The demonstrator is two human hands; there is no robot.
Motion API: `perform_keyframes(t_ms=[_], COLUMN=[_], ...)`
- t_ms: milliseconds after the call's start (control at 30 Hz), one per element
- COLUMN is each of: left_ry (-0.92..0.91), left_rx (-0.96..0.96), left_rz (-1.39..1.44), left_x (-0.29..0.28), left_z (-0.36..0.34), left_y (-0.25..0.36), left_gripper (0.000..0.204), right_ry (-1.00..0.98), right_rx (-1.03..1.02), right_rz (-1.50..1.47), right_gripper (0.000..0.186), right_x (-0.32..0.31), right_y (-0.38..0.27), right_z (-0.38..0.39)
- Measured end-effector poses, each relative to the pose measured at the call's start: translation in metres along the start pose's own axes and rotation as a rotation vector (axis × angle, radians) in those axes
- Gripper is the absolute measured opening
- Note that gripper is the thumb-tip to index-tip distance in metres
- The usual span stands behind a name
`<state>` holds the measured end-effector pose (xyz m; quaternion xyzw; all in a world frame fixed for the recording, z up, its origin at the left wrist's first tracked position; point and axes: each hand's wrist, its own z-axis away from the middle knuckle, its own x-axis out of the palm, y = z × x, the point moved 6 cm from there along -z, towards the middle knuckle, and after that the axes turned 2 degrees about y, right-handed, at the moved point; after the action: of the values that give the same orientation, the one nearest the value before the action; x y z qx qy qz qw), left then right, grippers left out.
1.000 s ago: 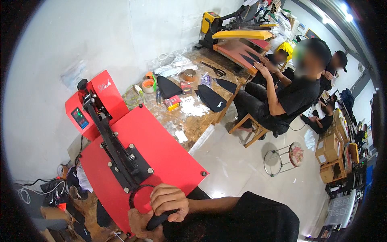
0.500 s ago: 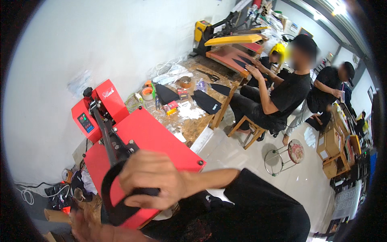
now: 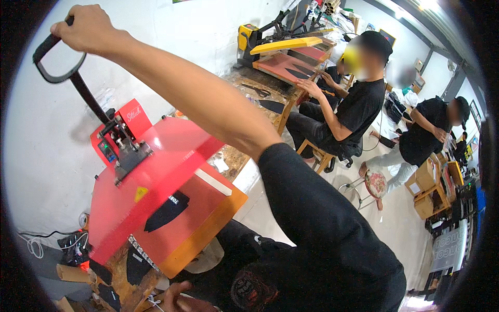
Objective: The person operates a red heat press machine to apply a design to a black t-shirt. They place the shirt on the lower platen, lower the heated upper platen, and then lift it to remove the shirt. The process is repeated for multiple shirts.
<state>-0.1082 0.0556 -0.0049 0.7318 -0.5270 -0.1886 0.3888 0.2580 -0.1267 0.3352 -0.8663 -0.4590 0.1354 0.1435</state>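
The right hand (image 3: 86, 30) wraps the black handle (image 3: 46, 48); below that grip, the red plate (image 3: 161, 161) tilts, presumably to uncover the black cloth (image 3: 166, 212) on the pad (image 3: 208, 200); the left hand (image 3: 184, 300), lower, hides its grip.

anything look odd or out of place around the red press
Mainly the white cable at lower left, lying in loose, untidy loops. The red plate slants, but seems simply raised, with the right hand gripping the handle.

The right hand (image 3: 89, 30) reaches high leftward, arm (image 3: 192, 93) outstretched, fingers (image 3: 61, 28) curled, the left hand (image 3: 186, 300) low.
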Motion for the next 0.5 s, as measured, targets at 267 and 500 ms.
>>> perform_keyframes(t_ms=[267, 500], left_ry=[-0.439, -0.780], left_rx=[-0.264, -0.329], left_rz=[0.120, -0.091], left_x=[0.012, 0.024], left_z=[0.017, 0.040], left_y=[-0.022, -0.049], left_gripper=[0.038, 0.030], right_ry=[0.125, 0.174], right_rx=[-0.242, -0.630], right_rz=[-0.132, -0.605], right_gripper=[0.032, 0.013], right_x=[-0.015, -0.183], right_y=[-0.012, -0.114], right_z=[0.047, 0.201])
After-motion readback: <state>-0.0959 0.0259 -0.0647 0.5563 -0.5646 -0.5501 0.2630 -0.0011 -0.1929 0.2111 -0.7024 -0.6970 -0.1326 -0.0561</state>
